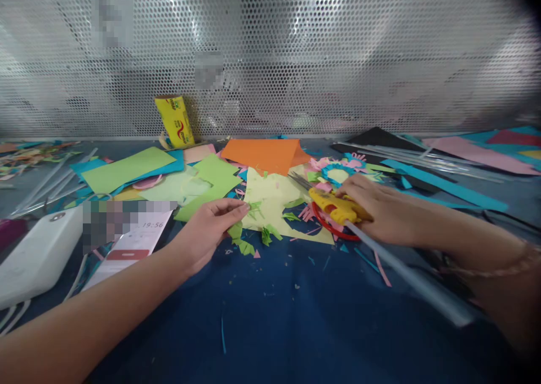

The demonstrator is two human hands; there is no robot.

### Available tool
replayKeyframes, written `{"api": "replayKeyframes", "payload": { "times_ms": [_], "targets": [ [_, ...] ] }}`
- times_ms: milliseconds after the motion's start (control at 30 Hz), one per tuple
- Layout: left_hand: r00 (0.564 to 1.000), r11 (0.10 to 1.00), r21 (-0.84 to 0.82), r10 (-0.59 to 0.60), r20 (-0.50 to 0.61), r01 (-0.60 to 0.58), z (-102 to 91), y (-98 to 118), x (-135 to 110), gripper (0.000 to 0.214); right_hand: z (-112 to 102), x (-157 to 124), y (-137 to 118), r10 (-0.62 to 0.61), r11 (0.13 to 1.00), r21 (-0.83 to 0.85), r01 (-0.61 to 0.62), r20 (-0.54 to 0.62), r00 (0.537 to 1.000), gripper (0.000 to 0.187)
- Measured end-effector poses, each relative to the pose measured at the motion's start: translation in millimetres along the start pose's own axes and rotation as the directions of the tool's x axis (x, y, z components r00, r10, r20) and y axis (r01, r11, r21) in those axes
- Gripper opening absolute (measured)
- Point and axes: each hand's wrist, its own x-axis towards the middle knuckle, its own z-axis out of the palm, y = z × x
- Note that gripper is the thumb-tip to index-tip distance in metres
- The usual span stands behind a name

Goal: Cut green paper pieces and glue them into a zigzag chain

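Note:
My left hand pinches a small piece of fringed green paper between thumb and fingertips, over a pale yellow sheet. My right hand is closed around a yellow hot glue gun. A long clear glue stick juts from its back end toward me. Beneath the gun lies a red loop, seemingly a scissors handle, and grey pointed metal shows beyond the gun's tip. Crumpled green scraps lie close to my left hand.
An orange folded sheet and a yellow box stand by the perforated metal panel. At left are a phone, a white cabled device and green sheets. A blue-edged paper ring and blue strips lie right.

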Motion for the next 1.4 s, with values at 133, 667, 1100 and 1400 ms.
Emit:
{"api": "replayKeyframes", "payload": {
  "times_ms": [133, 667, 1100, 1400],
  "targets": [
    [0.999, 0.996, 0.08, -0.032, 0.028, 0.03, 2.4, 0.7, -1.7, 0.027, -4.8, 5.4, -27.1, -0.045, 0.999, 0.013, 0.045, -0.013, 0.999, 0.034],
    [0.974, 0.902, 0.369, 0.221, 0.054, -0.225, -3.1, 0.2, -2.1, 0.025, 31.1, 35.3, -137.0, 0.059, 0.986, 0.144, -0.082, 0.154, 0.986, 0.014],
    [0.994, 0.996, 0.076, 0.04, 0.1, -0.048, 4.0, 4.3, -6.7, 0.021, 13.6, 20.3, -117.3, -0.364, 0.931, 0.076, 0.358, 0.086, 0.928, 0.011],
    [0.937, 0.957, -0.197, -0.146, 0.317, 0.215, 11.3, 5.2, -17.6, 0.016, 16.8, 19.2, -104.6, -0.419, 0.902, 0.101, 0.419, -0.018, 0.908, 0.02]
  ]
}}
